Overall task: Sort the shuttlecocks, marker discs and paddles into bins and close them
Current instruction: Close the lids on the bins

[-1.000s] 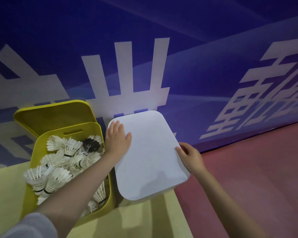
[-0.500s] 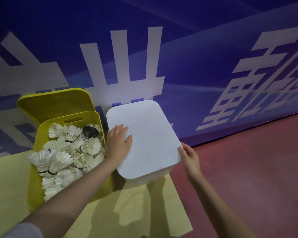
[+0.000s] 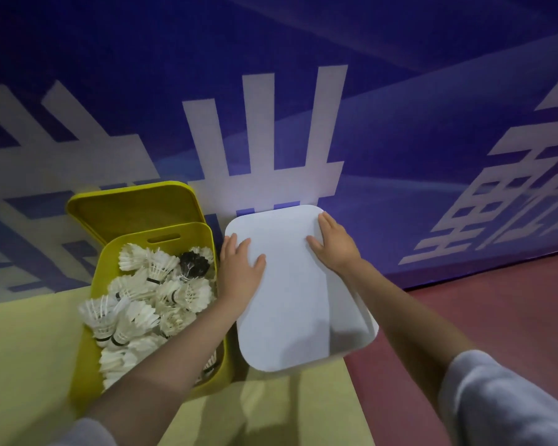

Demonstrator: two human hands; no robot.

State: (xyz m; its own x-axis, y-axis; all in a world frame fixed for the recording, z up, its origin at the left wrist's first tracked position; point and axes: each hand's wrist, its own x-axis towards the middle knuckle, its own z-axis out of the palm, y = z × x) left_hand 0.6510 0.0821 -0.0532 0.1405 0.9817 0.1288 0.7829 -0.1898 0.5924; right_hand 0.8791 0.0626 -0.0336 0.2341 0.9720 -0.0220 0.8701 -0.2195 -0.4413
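A white bin [image 3: 358, 333] stands at the table's right end with its white lid [image 3: 287, 304] lying on top. My left hand [image 3: 239, 268] rests flat on the lid's left side, fingers spread. My right hand [image 3: 334, 243] lies flat on the lid's far right corner. To the left, a yellow bin [image 3: 87, 375] stands uncovered, filled with several white shuttlecocks [image 3: 136, 313] and one black shuttlecock [image 3: 194, 263]. Its yellow lid [image 3: 132, 210] leans behind it against the wall. No paddles or marker discs show.
The bins sit on a pale yellow table [image 3: 23, 365] pushed against a blue banner wall [image 3: 384, 140] with large white characters. Red floor [image 3: 496, 317] lies to the right of the table's edge.
My right hand has moved from the lid's near right edge up onto its far right corner. The left hand stays flat on the lid. The view has shifted.
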